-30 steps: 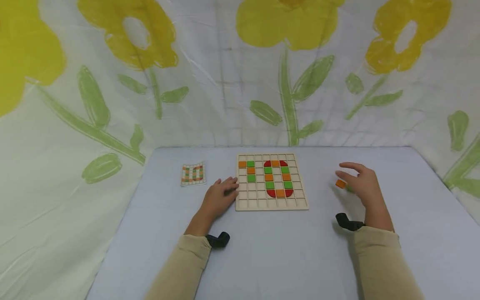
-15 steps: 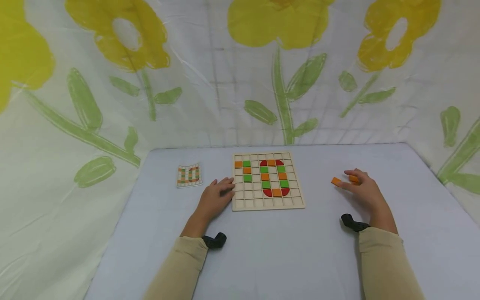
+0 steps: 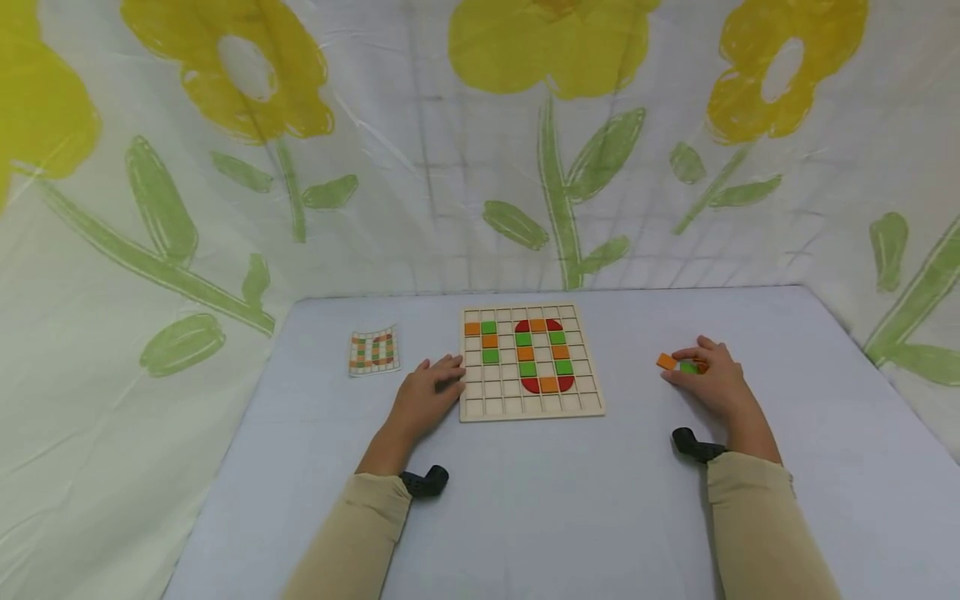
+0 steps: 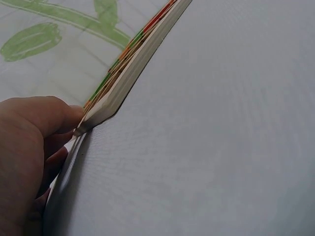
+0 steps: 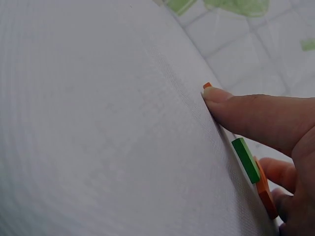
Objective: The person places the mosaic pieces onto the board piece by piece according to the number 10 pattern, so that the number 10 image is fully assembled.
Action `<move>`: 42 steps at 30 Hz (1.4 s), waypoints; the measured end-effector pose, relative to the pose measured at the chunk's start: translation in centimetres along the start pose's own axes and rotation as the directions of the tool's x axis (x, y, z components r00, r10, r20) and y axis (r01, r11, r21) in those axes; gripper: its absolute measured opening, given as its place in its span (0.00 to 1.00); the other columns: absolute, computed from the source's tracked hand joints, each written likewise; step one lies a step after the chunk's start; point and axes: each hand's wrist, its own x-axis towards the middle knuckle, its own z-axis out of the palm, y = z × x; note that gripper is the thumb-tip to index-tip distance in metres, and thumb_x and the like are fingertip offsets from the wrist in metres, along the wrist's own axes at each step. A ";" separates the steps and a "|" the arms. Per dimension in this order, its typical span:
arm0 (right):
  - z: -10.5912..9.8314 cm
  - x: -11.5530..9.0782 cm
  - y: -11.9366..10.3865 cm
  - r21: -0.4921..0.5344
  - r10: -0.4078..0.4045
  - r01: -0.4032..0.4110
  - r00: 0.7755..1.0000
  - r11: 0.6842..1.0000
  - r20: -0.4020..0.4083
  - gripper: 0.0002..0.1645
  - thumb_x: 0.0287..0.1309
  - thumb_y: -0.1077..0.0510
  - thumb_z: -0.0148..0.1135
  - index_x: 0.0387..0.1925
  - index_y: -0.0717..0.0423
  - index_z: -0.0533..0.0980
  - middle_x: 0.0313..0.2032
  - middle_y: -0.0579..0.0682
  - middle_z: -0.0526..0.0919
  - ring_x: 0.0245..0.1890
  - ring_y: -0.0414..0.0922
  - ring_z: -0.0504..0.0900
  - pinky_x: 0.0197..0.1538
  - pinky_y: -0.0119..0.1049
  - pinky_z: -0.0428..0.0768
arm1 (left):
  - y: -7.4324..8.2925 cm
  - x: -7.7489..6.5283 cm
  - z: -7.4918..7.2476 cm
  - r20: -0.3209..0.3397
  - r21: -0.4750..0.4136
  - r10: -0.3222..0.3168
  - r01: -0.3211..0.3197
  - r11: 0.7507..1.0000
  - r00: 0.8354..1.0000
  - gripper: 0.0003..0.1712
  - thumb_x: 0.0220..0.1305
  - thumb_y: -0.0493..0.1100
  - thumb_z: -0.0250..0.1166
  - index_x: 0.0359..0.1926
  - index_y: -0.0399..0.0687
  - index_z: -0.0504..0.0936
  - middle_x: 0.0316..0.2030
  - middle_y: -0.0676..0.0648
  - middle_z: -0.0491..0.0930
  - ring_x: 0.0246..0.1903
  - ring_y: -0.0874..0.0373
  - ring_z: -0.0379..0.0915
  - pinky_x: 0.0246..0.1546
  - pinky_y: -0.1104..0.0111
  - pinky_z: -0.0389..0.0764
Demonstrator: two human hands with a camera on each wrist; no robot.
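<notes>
A pale square grid board (image 3: 480, 408) lies on the table, with orange, green and red tiles set in it. Several of them form a ring, and a short run of orange and green squares stands at its left. My left hand (image 3: 427, 398) rests at the board's left edge, thumb (image 4: 59, 115) touching the edge, fingers loosely bent. Off to the right, my right hand (image 3: 716, 383) is low over loose tiles, thumb and fingers apart. A green tile (image 5: 245, 160) and an orange tile (image 5: 266, 194) lie between them; another orange tile (image 3: 666, 361) sits just past the fingertips.
A small card (image 3: 374, 352) printed with a coloured grid pattern lies to the left of the board. Behind the table (image 3: 555, 500) hangs a white cloth (image 3: 397, 208) painted with yellow flowers. Dark wrist cameras sit on both wrists.
My right hand has come down among the loose tiles, and a green tile now shows between its thumb and fingers. The left hand stays at the board's edge. The head view has shifted slightly.
</notes>
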 end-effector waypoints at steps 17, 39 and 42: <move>0.3 0.2 -0.9 -0.006 -0.007 0.007 0.999 1.000 -0.045 0.33 0.63 0.41 0.62 0.57 0.65 0.75 0.73 0.70 0.54 0.72 0.74 0.43 0.69 0.74 0.46 | -0.2 0.1 -0.1 0.012 0.012 0.004 -0.004 1.000 1.000 0.18 0.67 0.45 0.64 0.55 0.45 0.83 0.64 0.52 0.75 0.67 0.56 0.68 0.77 0.58 0.54; 14.2 2.0 -20.4 -0.067 -0.399 0.414 0.902 0.908 0.167 0.14 0.57 0.53 0.68 0.45 0.53 0.85 0.65 0.61 0.73 0.70 0.63 0.62 0.73 0.62 0.59 | -0.1 0.1 0.1 0.004 0.011 0.001 -0.001 1.000 1.000 0.17 0.66 0.46 0.65 0.54 0.47 0.84 0.63 0.53 0.76 0.67 0.57 0.68 0.76 0.58 0.54; 15.1 2.2 -21.0 -0.149 -0.401 0.424 0.902 0.893 0.163 0.14 0.57 0.53 0.67 0.44 0.52 0.86 0.64 0.61 0.74 0.71 0.65 0.60 0.73 0.67 0.55 | -0.1 0.1 0.0 0.011 0.015 -0.009 0.008 1.000 1.000 0.17 0.67 0.46 0.64 0.54 0.48 0.84 0.63 0.54 0.76 0.67 0.58 0.68 0.77 0.59 0.53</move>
